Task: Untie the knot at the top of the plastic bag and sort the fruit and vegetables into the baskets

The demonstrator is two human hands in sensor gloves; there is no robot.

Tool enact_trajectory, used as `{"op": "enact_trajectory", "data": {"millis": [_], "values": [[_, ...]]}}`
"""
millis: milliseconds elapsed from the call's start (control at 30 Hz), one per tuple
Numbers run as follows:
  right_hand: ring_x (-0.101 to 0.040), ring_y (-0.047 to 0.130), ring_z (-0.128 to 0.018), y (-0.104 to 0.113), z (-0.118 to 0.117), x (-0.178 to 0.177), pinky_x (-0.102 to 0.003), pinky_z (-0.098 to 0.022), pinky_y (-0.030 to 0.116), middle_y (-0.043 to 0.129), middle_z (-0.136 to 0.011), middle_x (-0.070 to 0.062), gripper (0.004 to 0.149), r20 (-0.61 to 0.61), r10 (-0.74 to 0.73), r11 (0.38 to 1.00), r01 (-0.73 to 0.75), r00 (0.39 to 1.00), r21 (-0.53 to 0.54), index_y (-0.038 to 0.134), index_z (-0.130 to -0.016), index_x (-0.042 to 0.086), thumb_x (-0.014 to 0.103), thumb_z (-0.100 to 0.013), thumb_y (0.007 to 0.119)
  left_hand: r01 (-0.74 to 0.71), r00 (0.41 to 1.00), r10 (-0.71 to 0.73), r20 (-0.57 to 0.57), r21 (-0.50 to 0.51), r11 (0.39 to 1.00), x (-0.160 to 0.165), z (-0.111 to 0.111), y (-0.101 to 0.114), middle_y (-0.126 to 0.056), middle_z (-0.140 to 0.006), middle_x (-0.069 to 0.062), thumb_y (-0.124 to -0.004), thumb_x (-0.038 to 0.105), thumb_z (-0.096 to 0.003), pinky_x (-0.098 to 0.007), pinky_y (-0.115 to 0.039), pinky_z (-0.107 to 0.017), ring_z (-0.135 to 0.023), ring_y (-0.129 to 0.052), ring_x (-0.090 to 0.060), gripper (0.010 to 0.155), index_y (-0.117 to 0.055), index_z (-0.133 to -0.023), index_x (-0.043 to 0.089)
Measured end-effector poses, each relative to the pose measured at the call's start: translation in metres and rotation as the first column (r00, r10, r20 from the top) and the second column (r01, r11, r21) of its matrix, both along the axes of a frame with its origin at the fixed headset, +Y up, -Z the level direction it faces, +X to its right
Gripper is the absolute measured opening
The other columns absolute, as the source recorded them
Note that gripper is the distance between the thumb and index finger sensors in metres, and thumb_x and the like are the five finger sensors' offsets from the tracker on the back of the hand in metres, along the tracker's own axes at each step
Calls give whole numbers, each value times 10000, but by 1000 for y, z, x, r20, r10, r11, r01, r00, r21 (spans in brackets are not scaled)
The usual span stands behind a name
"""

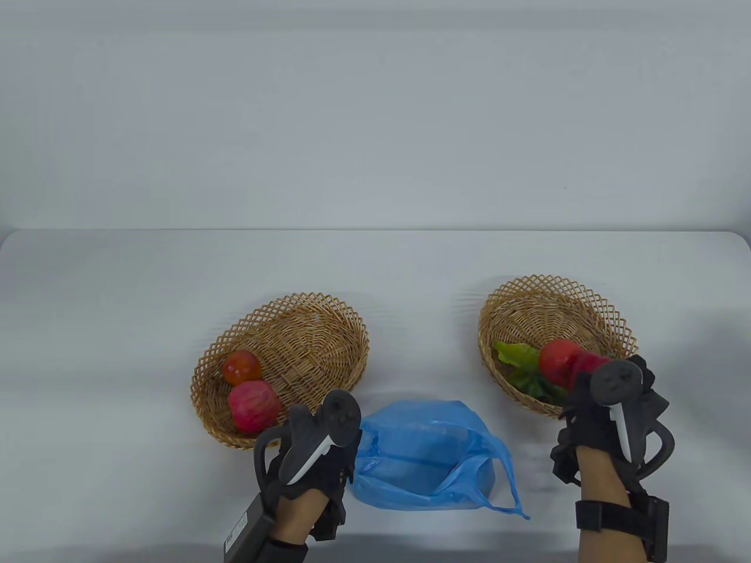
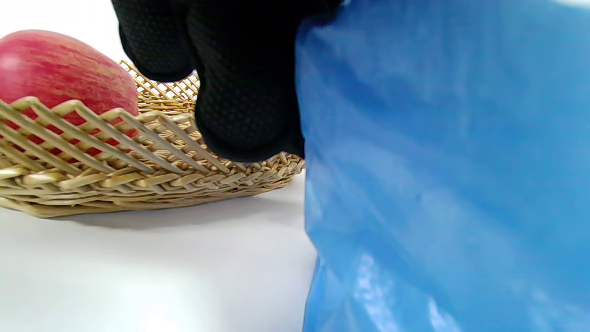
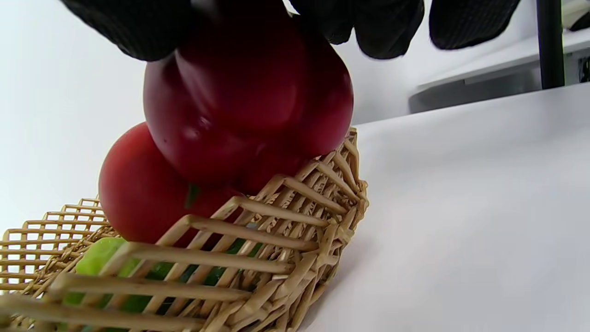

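Note:
The blue plastic bag (image 1: 422,463) lies open and slack at the near middle of the table. My left hand (image 1: 328,437) is at its left edge; in the left wrist view its curled fingers (image 2: 239,92) press against the raised bag wall (image 2: 442,184) and seem to pinch it. My right hand (image 1: 613,404) grips a dark red pepper (image 3: 249,92) just over the near rim of the right basket (image 1: 610,316). A red tomato (image 1: 558,359) and a green leafy vegetable (image 1: 516,359) lie in that basket. The left basket (image 1: 317,334) holds a red apple (image 1: 254,406) and an orange-red fruit (image 1: 242,368).
The baskets stand left and right of the bag on a white table (image 1: 117,293). One bag handle (image 1: 509,481) trails toward the near right. The basket rim (image 2: 115,170) sits close beside my left fingers.

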State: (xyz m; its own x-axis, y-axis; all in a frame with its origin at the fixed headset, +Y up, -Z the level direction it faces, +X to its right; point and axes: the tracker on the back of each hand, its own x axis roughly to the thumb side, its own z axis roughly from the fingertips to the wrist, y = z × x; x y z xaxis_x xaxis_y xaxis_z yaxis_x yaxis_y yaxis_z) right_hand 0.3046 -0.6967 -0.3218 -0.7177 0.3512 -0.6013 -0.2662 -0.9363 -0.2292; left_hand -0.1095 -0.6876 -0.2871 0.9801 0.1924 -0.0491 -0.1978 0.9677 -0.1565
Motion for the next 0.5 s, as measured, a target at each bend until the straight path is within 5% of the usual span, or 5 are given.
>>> {"op": "enact_trajectory", "data": {"millis": [167, 333, 500], "values": [[-571, 438, -1013, -3, 0, 1, -745, -666, 430, 298, -1109, -324, 841, 8, 11, 1000, -11, 1000, 1, 99, -1031, 72, 439, -477, 614, -1, 1000, 1, 1, -6, 1000, 0, 0, 0, -1012, -648, 86, -787, 459, -483, -486, -692, -732, -549, -1027, -146, 426, -828, -888, 333], [-437, 554, -834, -4, 1, 5, -611, -606, 533, 244, -1064, -321, 850, 50, 28, 1000, -28, 998, 12, 144, -1055, 153, 490, -460, 650, -3, 1000, 3, 0, -3, 1000, 0, 0, 0, -1012, -646, 88, -786, 460, -483, -485, -693, -730, -547, -1028, -146, 428, -828, -889, 333], [-462, 710, -743, -1, 6, 8, -509, -499, 739, 330, -1044, -294, 871, 101, 42, 987, -57, 994, 148, 202, -1047, 127, 442, -423, 723, -5, 1000, 5, 4, -9, 1000, 0, 0, 0, -1013, -644, 85, -787, 459, -481, -487, -694, -728, -545, -1029, -144, 428, -829, -887, 331]]}}
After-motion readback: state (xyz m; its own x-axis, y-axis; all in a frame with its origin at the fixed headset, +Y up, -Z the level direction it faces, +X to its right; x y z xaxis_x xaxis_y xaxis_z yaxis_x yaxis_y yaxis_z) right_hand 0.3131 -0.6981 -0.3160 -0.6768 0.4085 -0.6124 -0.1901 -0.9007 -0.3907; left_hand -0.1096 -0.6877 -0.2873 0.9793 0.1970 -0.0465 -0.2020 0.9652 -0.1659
